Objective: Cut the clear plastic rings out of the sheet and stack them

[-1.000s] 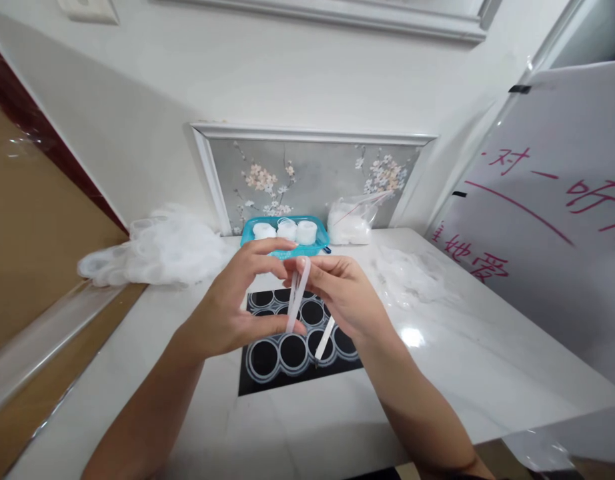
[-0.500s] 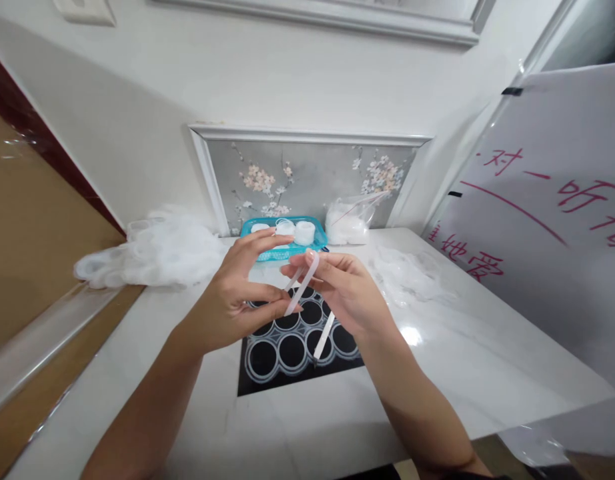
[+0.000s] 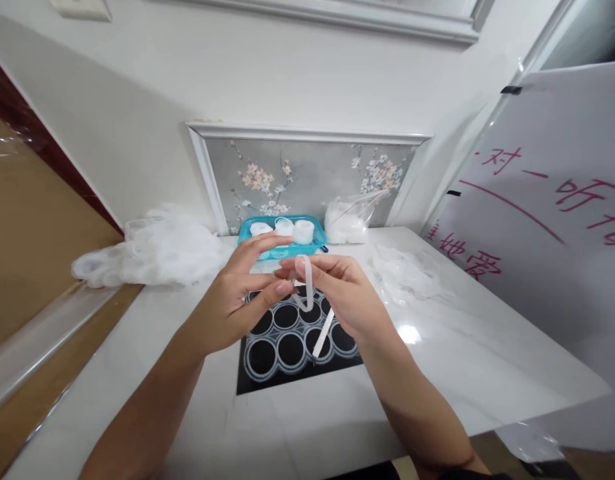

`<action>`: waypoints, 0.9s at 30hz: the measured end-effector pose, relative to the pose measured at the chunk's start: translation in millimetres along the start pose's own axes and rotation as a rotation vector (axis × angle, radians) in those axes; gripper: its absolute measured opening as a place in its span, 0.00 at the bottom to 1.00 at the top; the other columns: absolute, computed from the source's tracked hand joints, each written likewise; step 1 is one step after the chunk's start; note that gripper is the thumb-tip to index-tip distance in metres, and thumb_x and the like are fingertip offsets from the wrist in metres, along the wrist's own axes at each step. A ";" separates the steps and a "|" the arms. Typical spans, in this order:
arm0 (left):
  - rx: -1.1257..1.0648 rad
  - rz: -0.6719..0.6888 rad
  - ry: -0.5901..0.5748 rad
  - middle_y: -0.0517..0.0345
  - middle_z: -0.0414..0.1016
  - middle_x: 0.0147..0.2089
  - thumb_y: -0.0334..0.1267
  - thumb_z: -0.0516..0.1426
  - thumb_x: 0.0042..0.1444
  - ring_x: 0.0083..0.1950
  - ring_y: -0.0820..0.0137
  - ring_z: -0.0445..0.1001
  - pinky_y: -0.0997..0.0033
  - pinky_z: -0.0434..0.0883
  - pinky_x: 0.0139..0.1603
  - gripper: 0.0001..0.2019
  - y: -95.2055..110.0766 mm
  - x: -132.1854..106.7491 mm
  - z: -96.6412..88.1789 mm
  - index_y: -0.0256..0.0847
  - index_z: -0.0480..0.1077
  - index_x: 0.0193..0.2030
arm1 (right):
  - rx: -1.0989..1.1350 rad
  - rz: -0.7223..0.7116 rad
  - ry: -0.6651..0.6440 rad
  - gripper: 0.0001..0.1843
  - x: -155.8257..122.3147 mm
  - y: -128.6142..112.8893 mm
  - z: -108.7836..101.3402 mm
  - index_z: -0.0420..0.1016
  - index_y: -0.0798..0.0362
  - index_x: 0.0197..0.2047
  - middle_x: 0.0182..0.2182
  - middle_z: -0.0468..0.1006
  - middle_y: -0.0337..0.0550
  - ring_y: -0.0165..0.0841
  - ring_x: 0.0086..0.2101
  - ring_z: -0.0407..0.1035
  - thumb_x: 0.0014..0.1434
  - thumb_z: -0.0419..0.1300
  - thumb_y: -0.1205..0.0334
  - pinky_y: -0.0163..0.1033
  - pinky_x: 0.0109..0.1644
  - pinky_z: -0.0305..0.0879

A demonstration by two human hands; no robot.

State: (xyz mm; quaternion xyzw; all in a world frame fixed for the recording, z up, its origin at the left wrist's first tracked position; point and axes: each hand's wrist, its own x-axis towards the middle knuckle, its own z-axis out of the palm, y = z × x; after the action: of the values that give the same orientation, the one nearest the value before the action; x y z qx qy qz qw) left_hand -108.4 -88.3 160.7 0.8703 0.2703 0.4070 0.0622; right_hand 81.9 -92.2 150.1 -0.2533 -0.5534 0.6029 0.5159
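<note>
Both hands meet above a black tray (image 3: 252,380) whose round wells are ringed in white. My left hand (image 3: 232,300) and my right hand (image 3: 342,293) pinch one thin white plastic strip (image 3: 306,287) between their fingertips. The strip is bent into a curved loop between the thumbs. A second white strip (image 3: 322,335) sticks down from under my right hand, over the tray.
A teal basket (image 3: 282,250) with white rolls stands at the back of the white marble table (image 3: 437,373). A heap of white rings (image 3: 152,250) lies back left, a clear bag (image 3: 350,220) and loose film (image 3: 407,273) back right. A white board with red writing (image 3: 547,220) leans at right.
The strip, straight and slanted a second ago, has been bent into a loop as my left thumb moved up toward my right fingers. Both hands stayed above the tray.
</note>
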 end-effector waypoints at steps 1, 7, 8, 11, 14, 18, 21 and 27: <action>-0.016 -0.015 0.017 0.59 0.69 0.65 0.43 0.55 0.68 0.69 0.59 0.63 0.49 0.63 0.69 0.12 0.5 -0.4 1.0 0.49 0.80 0.39 | -0.019 -0.007 0.002 0.11 -0.7 0.5 0.1 0.85 0.45 0.39 0.36 0.85 0.42 0.38 0.39 0.78 0.56 0.69 0.49 0.45 0.52 0.72; -0.083 -0.106 0.100 0.59 0.70 0.63 0.48 0.62 0.61 0.67 0.54 0.66 0.43 0.67 0.66 0.07 7.1 -1.4 9.9 0.52 0.81 0.37 | -0.158 -0.051 0.050 0.12 -3.3 3.4 0.5 0.85 0.44 0.42 0.40 0.85 0.43 0.40 0.45 0.78 0.57 0.68 0.49 0.43 0.48 0.73; -0.096 -0.113 0.100 0.59 0.70 0.64 0.47 0.63 0.60 0.67 0.53 0.65 0.42 0.67 0.66 0.06 8.4 -1.6 11.3 0.53 0.81 0.37 | -0.182 -0.056 0.062 0.12 -3.5 3.3 1.1 0.85 0.44 0.43 0.40 0.85 0.43 0.40 0.45 0.77 0.58 0.67 0.50 0.43 0.47 0.73; -0.135 -0.151 0.096 0.60 0.70 0.64 0.45 0.65 0.58 0.68 0.52 0.63 0.37 0.65 0.66 0.03 11.5 -2.3 15.2 0.53 0.81 0.37 | -0.262 -0.073 0.105 0.11 -4.0 2.2 3.6 0.85 0.44 0.42 0.41 0.85 0.43 0.40 0.44 0.78 0.58 0.66 0.51 0.42 0.44 0.74; -0.170 -0.188 0.117 0.59 0.70 0.64 0.42 0.64 0.59 0.68 0.52 0.64 0.35 0.65 0.66 0.03 12.3 -2.6 18.1 0.51 0.80 0.34 | -0.323 -0.107 0.131 0.09 -4.1 1.3 5.1 0.85 0.44 0.42 0.41 0.85 0.42 0.39 0.44 0.78 0.59 0.66 0.54 0.43 0.45 0.74; -0.209 -0.206 0.118 0.58 0.71 0.63 0.41 0.64 0.58 0.66 0.53 0.67 0.36 0.67 0.65 0.04 10.8 -1.6 17.6 0.49 0.80 0.33 | -0.244 -0.104 0.060 0.09 -3.2 -0.8 0.4 0.85 0.43 0.41 0.42 0.85 0.42 0.41 0.47 0.77 0.57 0.67 0.52 0.45 0.51 0.73; -0.217 -0.203 0.118 0.58 0.71 0.63 0.41 0.65 0.57 0.66 0.52 0.68 0.36 0.67 0.65 0.04 9.4 -1.4 14.7 0.49 0.80 0.32 | -0.118 -0.056 -0.064 0.09 -2.9 -5.2 -6.0 0.86 0.42 0.37 0.41 0.85 0.41 0.42 0.48 0.77 0.56 0.67 0.50 0.48 0.56 0.71; -0.242 -0.189 0.122 0.59 0.70 0.63 0.39 0.66 0.57 0.66 0.54 0.67 0.36 0.66 0.66 0.01 7.6 -3.0 12.6 0.52 0.80 0.35 | -0.045 -0.039 -0.123 0.10 -4.1 -9.0 -8.2 0.86 0.41 0.34 0.37 0.85 0.39 0.42 0.49 0.77 0.58 0.66 0.47 0.50 0.61 0.68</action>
State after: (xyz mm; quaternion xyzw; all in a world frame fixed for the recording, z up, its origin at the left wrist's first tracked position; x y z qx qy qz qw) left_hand -97.4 -94.9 152.9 0.8008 0.3034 0.4809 0.1882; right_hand 93.5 -93.8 155.2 -0.2162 -0.6022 0.5947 0.4867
